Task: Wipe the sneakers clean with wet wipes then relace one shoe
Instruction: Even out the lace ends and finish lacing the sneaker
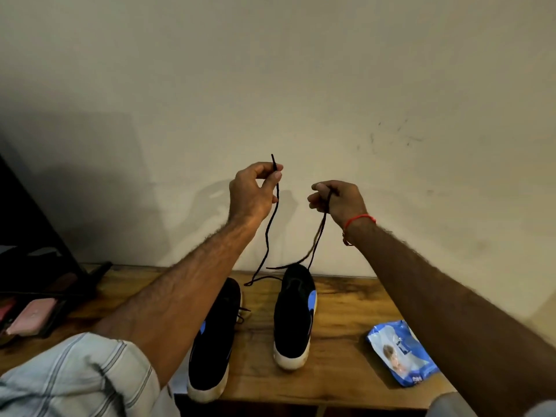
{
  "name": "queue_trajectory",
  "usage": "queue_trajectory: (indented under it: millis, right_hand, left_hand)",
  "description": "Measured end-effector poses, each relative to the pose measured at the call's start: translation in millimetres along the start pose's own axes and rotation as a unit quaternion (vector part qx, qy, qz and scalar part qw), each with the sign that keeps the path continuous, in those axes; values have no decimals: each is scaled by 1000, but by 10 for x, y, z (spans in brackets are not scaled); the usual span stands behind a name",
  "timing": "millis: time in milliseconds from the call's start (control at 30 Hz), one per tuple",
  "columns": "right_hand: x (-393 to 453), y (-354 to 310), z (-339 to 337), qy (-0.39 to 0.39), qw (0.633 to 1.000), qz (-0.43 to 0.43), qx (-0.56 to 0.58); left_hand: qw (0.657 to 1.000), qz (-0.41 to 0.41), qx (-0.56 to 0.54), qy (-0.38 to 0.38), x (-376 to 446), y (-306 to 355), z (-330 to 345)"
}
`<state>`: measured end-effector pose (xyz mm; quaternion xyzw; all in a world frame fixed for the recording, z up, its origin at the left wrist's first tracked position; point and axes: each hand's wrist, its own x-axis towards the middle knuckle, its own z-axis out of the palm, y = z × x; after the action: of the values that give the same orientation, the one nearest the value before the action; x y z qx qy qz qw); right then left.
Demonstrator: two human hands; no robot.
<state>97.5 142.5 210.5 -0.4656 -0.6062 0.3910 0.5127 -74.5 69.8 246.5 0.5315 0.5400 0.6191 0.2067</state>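
Note:
Two black sneakers with white soles and blue side marks stand on the wooden table [340, 371]. The right sneaker [293, 317] has a black lace [270, 227] running up from its far end to both my raised hands. My left hand [254, 192] pinches one lace end, whose tip pokes up above the fingers. My right hand [337, 201] grips the other strand, which hangs down to the shoe. My left forearm partly covers the left sneaker [215, 341], whose own lace shows at its side.
A blue pack of wet wipes [401, 353] lies on the table at the right. Pink and dark items [30, 319] sit at the left beside a dark slanted stand [60, 251]. A plain wall rises directly behind the table.

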Motion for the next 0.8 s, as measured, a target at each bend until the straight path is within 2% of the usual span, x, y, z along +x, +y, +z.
queue_trajectory:
  millis: [233, 367, 667, 800]
  right_hand:
    - [43, -728, -132, 41, 999, 2, 18]
    - [-30, -1143, -122, 11, 998, 27, 53]
    - [-144, -1685, -155, -15, 984, -52, 171]
    - [-159, -1830, -192, -8, 979, -96, 181]
  left_hand:
    - [1000, 24, -14, 8, 61, 412, 47]
    - [999, 38, -2, 15, 171, 676, 39]
    - [995, 87, 6, 44, 361, 1178, -45]
    - [994, 95, 21, 40, 447, 1345, -61]
